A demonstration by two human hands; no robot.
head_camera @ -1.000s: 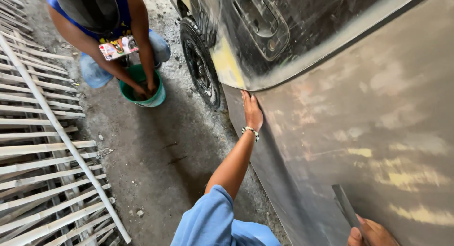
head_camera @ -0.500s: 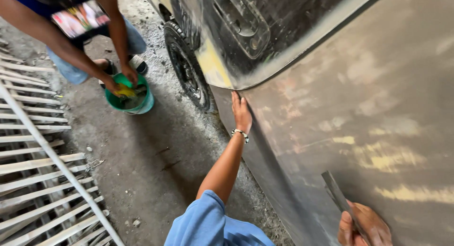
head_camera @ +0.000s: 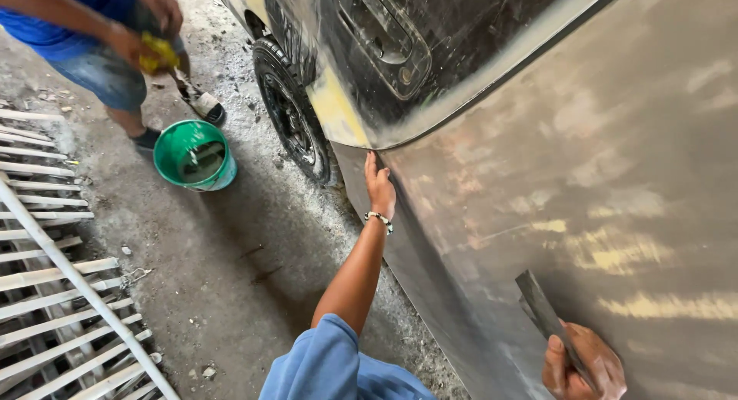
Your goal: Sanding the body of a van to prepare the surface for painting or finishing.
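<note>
1. Both hands met the sanded car panel [head_camera: 584, 177]: left hand [head_camera: 380, 186] lay open, flat against its front edge.
2. Right hand [head_camera: 583, 363] gripped a dark scraper blade [head_camera: 543, 311], pressed on the panel.
3. Green bucket [head_camera: 192, 155] stood well apart.

Concrete floor [head_camera: 231, 292], grey and dusty, filling the left and lower centre of the frame. Upper left: a green bucket [head_camera: 194, 155] stands on it. Lower left: a white metal grating [head_camera: 61, 292] lies on it. Upper centre: a car tyre [head_camera: 296, 123] rests on it.
</note>
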